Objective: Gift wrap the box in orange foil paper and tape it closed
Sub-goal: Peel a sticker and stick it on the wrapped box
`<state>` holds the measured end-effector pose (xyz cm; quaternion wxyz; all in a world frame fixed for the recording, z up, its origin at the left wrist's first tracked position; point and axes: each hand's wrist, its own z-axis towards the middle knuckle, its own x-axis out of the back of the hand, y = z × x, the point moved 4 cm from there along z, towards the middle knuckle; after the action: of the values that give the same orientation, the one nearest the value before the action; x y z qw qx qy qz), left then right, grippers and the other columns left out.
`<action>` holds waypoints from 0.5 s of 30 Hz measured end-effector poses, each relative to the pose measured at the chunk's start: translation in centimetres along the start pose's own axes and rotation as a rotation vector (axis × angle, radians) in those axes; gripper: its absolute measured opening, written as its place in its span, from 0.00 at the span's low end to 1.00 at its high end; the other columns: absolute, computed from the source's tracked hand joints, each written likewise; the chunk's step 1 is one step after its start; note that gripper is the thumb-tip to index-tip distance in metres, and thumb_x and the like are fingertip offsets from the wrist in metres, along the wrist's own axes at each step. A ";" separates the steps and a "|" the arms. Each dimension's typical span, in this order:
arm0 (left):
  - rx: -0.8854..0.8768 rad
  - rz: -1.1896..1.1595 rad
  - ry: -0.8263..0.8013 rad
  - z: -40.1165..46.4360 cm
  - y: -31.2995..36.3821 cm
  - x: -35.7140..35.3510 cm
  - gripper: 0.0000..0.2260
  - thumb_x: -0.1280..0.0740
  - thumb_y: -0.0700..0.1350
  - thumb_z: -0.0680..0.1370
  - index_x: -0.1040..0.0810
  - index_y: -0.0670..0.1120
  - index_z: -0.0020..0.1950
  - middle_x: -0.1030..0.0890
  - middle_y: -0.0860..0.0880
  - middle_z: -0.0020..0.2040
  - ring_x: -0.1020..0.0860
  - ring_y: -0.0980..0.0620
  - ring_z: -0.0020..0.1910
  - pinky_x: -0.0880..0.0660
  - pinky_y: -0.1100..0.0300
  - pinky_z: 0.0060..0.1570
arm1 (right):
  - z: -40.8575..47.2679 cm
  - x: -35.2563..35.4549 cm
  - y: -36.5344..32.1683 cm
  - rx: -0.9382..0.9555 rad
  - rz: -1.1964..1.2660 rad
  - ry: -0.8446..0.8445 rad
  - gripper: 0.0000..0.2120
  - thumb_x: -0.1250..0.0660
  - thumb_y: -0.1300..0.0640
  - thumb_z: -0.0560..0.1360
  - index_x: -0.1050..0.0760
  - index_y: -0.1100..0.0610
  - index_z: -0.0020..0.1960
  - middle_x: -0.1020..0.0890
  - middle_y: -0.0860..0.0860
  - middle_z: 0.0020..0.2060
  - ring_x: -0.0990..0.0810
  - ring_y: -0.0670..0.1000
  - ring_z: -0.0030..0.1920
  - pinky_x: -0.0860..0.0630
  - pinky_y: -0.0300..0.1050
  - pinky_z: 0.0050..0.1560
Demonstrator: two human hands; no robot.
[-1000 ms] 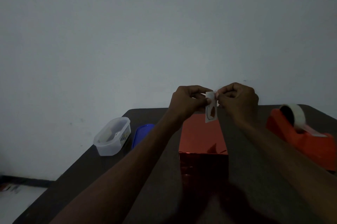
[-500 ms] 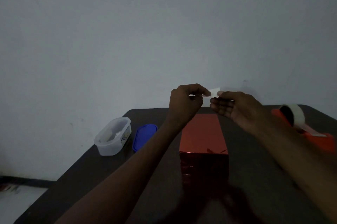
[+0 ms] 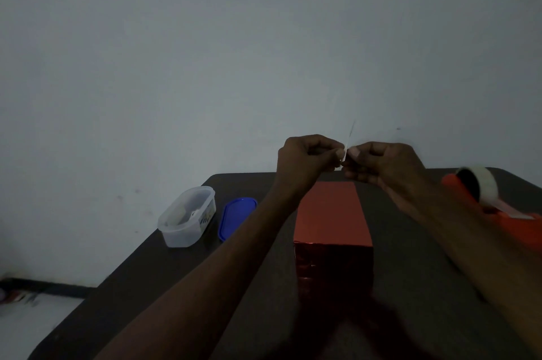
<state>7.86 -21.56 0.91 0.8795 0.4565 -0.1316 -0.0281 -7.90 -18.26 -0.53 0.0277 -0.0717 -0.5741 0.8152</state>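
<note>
Closed again since half a sec ago: right hand point(image 3: 378, 164) back pinching tape piece point(image 3: 345, 151) w/ left hand point(image 3: 305, 161), above foil-wrapped box point(image 3: 333, 221) on table point(image 3: 410, 242). Keep taut, lay flat across seam.

Item count, as observed in the head view:

- Hands: two. The left hand point(image 3: 305, 161) and the right hand point(image 3: 381, 164) were both raised above the table.
- Pieces of tape point(image 3: 345, 151): one, seen edge-on between the two hands.
- Foil-wrapped boxes: one orange box point(image 3: 333, 221).
- Tape dispensers: one orange tape dispenser point(image 3: 498, 213), carrying one tape roll point(image 3: 481, 183).
- Plastic containers: one clear container point(image 3: 187, 217). The number of items inside it could not be determined.
- Lids: one blue lid point(image 3: 236, 217).
- Tables: one dark table point(image 3: 152, 271).
</note>
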 end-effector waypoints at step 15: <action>0.026 -0.050 0.030 0.0 -0.5 -0.1 0.05 0.26 0.40 0.73 0.15 0.40 0.47 0.15 0.43 0.39 0.16 0.50 0.39 0.19 0.60 0.43 | 0.4 0.1 0.3 -0.003 0.043 -0.024 0.07 0.30 0.63 0.74 0.20 0.67 0.46 0.16 0.62 0.43 0.15 0.57 0.44 0.18 0.43 0.44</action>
<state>7.83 -21.82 0.51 0.8743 0.4714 -0.1076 -0.0414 -7.99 -18.71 -0.69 0.0031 -0.0744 -0.5738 0.8156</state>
